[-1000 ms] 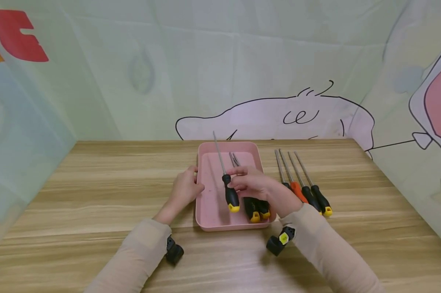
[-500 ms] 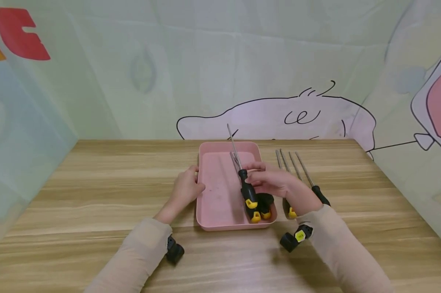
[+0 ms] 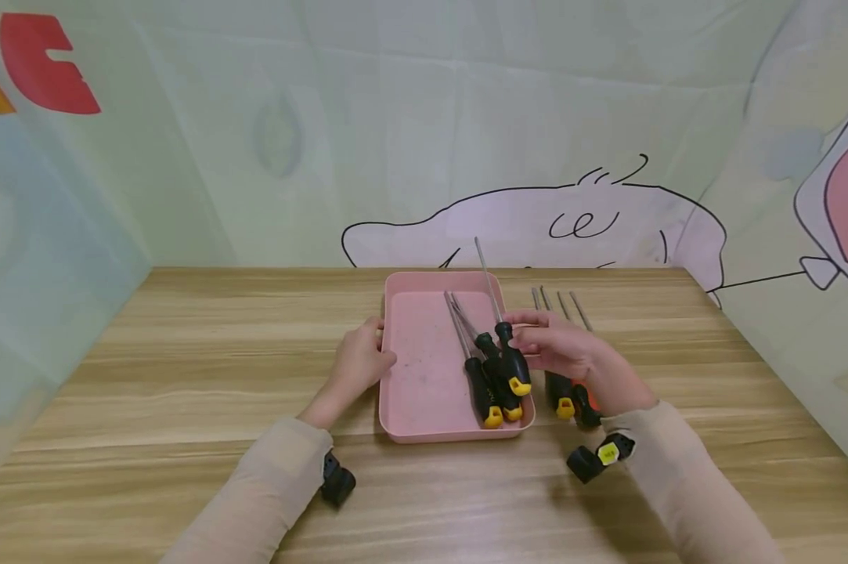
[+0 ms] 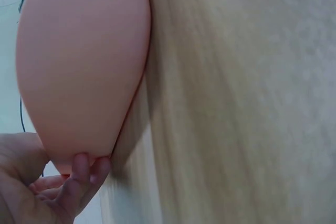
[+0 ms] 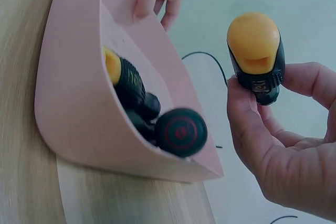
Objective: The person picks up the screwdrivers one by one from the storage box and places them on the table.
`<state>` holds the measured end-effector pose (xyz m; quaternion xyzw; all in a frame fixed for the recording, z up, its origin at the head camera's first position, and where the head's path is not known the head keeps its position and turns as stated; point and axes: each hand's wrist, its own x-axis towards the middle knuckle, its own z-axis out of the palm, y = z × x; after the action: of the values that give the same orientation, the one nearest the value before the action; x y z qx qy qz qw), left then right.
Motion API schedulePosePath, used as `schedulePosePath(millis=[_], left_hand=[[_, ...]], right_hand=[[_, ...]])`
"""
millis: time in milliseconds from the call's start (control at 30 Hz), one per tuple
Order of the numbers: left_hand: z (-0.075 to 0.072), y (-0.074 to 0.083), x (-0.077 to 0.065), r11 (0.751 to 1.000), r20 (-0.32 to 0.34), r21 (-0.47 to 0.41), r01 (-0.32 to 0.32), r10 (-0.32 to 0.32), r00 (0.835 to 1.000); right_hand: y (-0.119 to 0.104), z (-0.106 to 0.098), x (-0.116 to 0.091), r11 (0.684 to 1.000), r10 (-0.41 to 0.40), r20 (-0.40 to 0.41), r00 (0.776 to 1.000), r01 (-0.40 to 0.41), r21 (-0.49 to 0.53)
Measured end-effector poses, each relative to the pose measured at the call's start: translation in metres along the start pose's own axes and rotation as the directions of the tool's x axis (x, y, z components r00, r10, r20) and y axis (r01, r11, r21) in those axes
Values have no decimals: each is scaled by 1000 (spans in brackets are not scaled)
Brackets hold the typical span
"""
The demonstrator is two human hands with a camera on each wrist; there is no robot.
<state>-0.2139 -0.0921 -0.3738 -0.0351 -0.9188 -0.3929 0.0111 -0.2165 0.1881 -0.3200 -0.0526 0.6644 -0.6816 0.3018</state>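
My right hand (image 3: 561, 345) pinches a screwdriver (image 3: 514, 366) by its black handle with a yellow end. Its long thin shaft points up and away, and the handle overlaps the right side of a pink tray (image 3: 424, 436). In the right wrist view the handle (image 5: 257, 45) sits between thumb and fingers, beyond the tray's rim. Inside the tray, along its right side, lie several screwdrivers (image 3: 481, 393) with black handles; one handle end (image 5: 182, 132) is dark green with red rings. My left hand (image 3: 353, 362) grips the tray's left wall, thumb over the rim and fingers outside.
Right of the tray several more screwdrivers (image 3: 559, 395) lie side by side on the wooden table (image 3: 254, 313), shafts pointing away. My right hand and forearm partly hide them, including an orange handle. A printed cloth (image 3: 424, 141) hangs behind the table's back edge.
My right hand has carried the screwdriver rightward, from over the tray's middle to its right edge, uncovering the screwdrivers in the tray. My left hand has stayed on the tray wall.
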Motion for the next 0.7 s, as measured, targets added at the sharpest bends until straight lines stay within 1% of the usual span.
schedulePosePath(millis=[100, 267, 400, 467, 700], left_hand=[[0, 0, 0, 1000, 2, -4, 1, -1, 1000], [0, 0, 0, 1000, 2, -14, -4, 4, 1000], [0, 0, 0, 1000, -4, -6, -7, 7, 1000], [0, 0, 0, 1000, -5, -5, -8, 8, 1000], [0, -1, 0, 1000, -2, -10, -5, 5, 1000]], right_hand=[[1, -7, -4, 1000, -3, -3, 1000, 3, -12], [2, -19, -12, 999, 4, -52, 999, -5, -34], [4, -30, -19, 999, 5, -81, 997, -9, -38], [6, -36, -22, 1000, 4, -83, 997, -5, -22], [11, -55, -35, 995, -18, -57, 998, 23, 92]])
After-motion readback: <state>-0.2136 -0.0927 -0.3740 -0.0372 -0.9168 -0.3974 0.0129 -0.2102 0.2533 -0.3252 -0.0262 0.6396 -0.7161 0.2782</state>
